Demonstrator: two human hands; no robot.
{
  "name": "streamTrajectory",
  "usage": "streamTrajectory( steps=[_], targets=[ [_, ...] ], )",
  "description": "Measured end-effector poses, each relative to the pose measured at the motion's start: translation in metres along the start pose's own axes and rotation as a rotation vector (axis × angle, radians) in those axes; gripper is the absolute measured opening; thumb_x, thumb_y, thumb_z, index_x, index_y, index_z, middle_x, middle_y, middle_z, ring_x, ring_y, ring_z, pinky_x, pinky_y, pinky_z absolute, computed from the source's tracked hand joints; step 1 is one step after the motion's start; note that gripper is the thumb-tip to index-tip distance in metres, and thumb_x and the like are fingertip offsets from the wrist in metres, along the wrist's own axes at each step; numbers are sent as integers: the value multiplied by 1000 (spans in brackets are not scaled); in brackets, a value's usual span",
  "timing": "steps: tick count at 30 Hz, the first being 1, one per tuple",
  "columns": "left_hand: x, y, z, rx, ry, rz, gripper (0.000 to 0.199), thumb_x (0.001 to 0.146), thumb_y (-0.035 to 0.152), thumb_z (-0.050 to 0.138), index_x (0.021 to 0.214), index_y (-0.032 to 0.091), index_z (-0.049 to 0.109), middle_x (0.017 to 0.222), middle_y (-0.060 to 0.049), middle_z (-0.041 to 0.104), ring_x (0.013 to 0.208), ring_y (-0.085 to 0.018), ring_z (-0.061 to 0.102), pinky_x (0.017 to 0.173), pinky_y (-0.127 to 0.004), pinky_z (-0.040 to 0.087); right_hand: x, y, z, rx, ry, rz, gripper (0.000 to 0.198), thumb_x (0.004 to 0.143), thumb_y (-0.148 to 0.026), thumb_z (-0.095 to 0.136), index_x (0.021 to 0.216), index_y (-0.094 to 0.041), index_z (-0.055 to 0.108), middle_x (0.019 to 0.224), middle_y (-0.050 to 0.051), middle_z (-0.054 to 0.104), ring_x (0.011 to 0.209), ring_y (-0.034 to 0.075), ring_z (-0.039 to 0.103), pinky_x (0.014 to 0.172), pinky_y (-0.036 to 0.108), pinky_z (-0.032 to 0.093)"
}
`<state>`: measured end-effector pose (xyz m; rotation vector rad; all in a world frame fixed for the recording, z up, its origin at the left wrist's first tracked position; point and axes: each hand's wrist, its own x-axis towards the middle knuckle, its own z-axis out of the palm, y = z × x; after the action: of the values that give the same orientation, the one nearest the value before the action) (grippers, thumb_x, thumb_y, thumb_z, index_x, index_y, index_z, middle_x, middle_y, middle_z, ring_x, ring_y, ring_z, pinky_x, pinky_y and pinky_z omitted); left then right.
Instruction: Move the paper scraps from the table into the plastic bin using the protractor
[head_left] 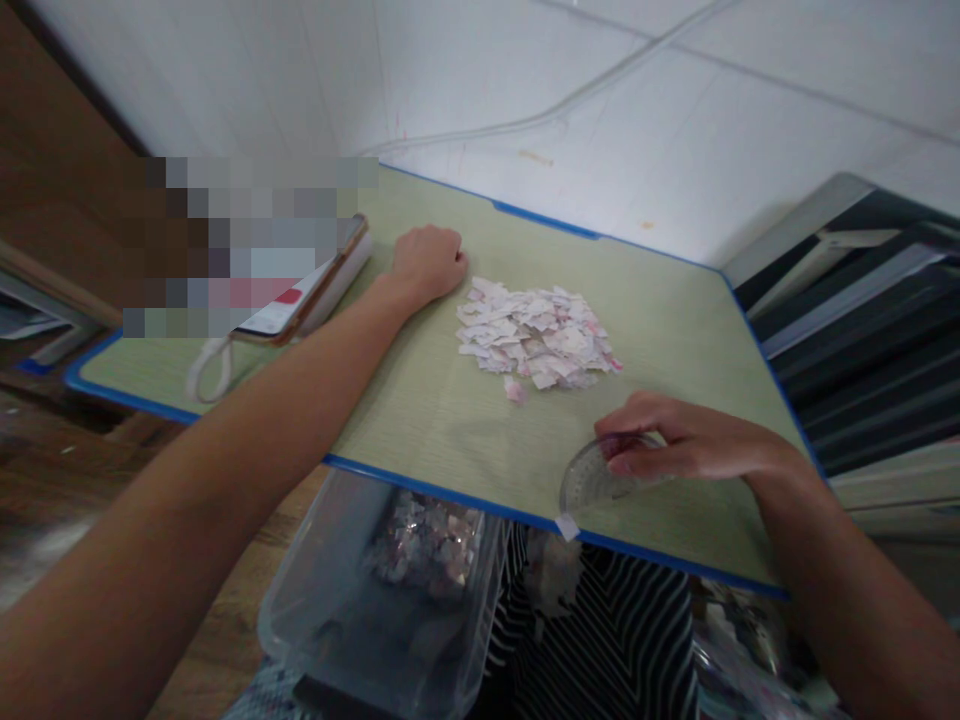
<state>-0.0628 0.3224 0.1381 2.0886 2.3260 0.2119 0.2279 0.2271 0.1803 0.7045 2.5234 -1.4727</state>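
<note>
A loose heap of torn paper scraps (536, 335), white with pink marks, lies in the middle of the small table. To its left my left hand (430, 262) rests on the tabletop, curled into a fist, with nothing seen in it. My right hand (671, 435) pinches a clear plastic protractor (589, 480) between thumb and fingers, in front of the heap and to its right. The protractor's curved edge is close to the table's front rim. Just by it, a single paper scrap (567, 526) sits at the blue edge.
The pale green table (675, 310) has a blue rim. A phone (281, 300) leans at the left, partly blurred out, near a white strap loop (210, 370). Below the front edge stands a clear plastic bin (300, 580) holding scraps (427, 540). Dark folded frames (862, 320) stand at right.
</note>
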Motion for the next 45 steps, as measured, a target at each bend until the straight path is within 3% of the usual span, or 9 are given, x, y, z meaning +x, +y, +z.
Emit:
streamTrajectory(
  steps=[11, 13, 17, 20, 26, 31, 36, 41, 45],
  targets=[
    [0, 0, 0, -20, -3, -7, 52, 94, 37, 32, 129, 15, 64, 126, -17, 67, 123, -32, 57, 101, -43, 44, -16, 4, -11, 47, -206, 66, 37, 92, -42, 59, 64, -18, 53, 56, -3, 47, 55, 8, 45, 51, 22, 33],
    [0, 0, 0, -16, -2, -5, 51, 94, 36, 33, 130, 15, 64, 125, -17, 67, 123, -33, 57, 101, -43, 45, -13, 5, -9, 45, -75, 34, 37, 92, -42, 60, 65, -18, 54, 57, -3, 49, 56, 9, 46, 52, 23, 33],
    [0, 0, 1, -15, 10, -7, 51, 94, 35, 34, 129, 15, 64, 123, -17, 68, 122, -32, 58, 101, -43, 45, 4, 11, 2, 108, 401, 36, 40, 89, -50, 62, 67, -19, 53, 57, -4, 49, 52, 9, 44, 49, 23, 33],
    [1, 1, 1, -20, 15, -3, 49, 94, 34, 35, 127, 14, 65, 123, -17, 69, 121, -32, 59, 101, -42, 45, 17, 14, 10, 122, 549, 84, 43, 87, -54, 63, 66, -19, 51, 54, -4, 48, 47, 9, 43, 46, 23, 33],
    [0, 2, -1, -27, 1, -5, 50, 93, 33, 34, 127, 14, 65, 125, -17, 68, 122, -32, 58, 100, -41, 45, 21, 9, 15, 157, 455, 27, 41, 85, -51, 67, 65, -19, 51, 52, -4, 51, 46, 9, 45, 44, 22, 32],
    [-2, 3, -3, -24, 2, -13, 49, 93, 35, 36, 127, 15, 65, 127, -16, 67, 123, -31, 57, 101, -40, 43, 20, 10, 15, 131, 588, 69, 42, 86, -53, 65, 65, -19, 52, 50, -4, 50, 45, 9, 44, 43, 22, 31],
    [0, 2, -1, -21, 9, -9, 49, 93, 35, 36, 126, 15, 66, 123, -16, 68, 121, -32, 59, 99, -41, 45, 18, 12, 15, 138, 479, 25, 41, 85, -51, 66, 64, -19, 53, 50, -5, 50, 44, 8, 43, 43, 22, 31],
    [-1, 2, -1, -15, 17, -3, 49, 93, 33, 35, 125, 14, 66, 122, -18, 68, 120, -32, 60, 99, -42, 45, 18, 13, 15, 99, 572, 29, 38, 88, -46, 64, 65, -19, 52, 50, -4, 49, 44, 8, 42, 43, 22, 30],
    [0, 1, 0, -7, 17, -2, 49, 92, 34, 34, 125, 14, 66, 122, -17, 69, 119, -32, 60, 98, -40, 46, 19, 15, 17, 150, 469, -23, 38, 86, -45, 66, 63, -19, 50, 49, -6, 46, 43, 7, 40, 41, 21, 29]
  ],
)
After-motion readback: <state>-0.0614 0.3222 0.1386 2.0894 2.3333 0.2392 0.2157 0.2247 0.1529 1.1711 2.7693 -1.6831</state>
